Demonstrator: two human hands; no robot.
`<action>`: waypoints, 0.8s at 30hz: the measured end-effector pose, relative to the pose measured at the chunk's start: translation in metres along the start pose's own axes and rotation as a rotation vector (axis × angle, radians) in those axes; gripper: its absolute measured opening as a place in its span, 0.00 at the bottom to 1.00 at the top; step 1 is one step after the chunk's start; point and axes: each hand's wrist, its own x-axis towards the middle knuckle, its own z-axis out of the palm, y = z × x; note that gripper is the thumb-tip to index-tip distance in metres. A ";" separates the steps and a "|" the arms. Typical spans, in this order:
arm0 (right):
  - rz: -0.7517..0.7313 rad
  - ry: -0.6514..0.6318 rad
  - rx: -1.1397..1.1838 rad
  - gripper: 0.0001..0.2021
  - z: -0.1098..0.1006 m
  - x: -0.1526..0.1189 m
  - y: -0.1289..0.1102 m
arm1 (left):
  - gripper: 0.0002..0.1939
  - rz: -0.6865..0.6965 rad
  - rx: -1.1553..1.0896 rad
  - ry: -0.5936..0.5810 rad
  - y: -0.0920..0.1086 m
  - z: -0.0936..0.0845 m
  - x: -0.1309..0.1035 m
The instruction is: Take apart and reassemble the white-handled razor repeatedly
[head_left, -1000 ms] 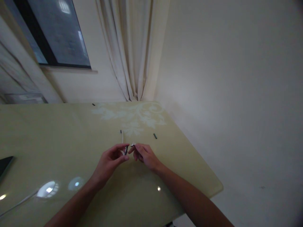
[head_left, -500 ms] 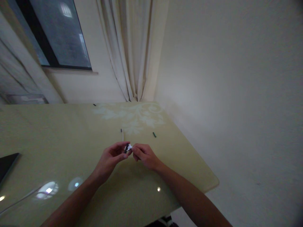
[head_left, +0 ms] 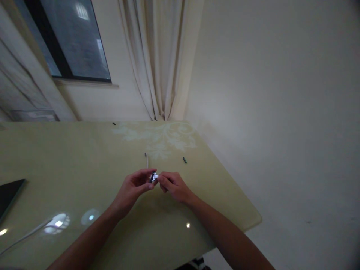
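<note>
My left hand [head_left: 132, 188] holds a small dark piece with a shiny face [head_left: 152, 177] by its edges, between thumb and fingers. Against that piece, my right hand [head_left: 173, 185] is closed in a pinch on a small white part [head_left: 156, 176], perhaps a cable plug, too small to make out. Just behind the hands a short white cable [head_left: 147, 161] with a dark tip stretches away over the table; its near end is hidden by my left fingers. Both hands are above the table and close together.
The glossy pale table [head_left: 84, 161] has a rounded right corner. Beyond the hands lie a small dark strip [head_left: 185, 160] and another small dark piece [head_left: 114, 123]. A dark flat panel [head_left: 9, 195] and a pale cord [head_left: 26, 236] are at the left. A wall [head_left: 267, 112] borders the right side.
The dark piece in my left hand has turned slightly, so more of its shiny face shows against the white part. The view has shifted a little; both grips stay the same.
</note>
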 end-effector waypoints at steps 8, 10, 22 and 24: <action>0.000 -0.033 -0.061 0.25 -0.004 -0.001 0.000 | 0.24 0.053 0.130 0.001 0.006 -0.001 -0.001; -0.008 -0.036 -0.093 0.24 -0.005 -0.001 -0.003 | 0.23 0.074 0.175 0.005 0.007 -0.002 0.000; 0.025 -0.040 -0.108 0.24 -0.004 -0.001 -0.003 | 0.22 0.132 0.276 0.029 0.010 0.002 -0.001; 0.035 -0.040 -0.086 0.24 -0.004 -0.001 -0.004 | 0.22 0.118 0.267 0.027 0.011 0.004 -0.001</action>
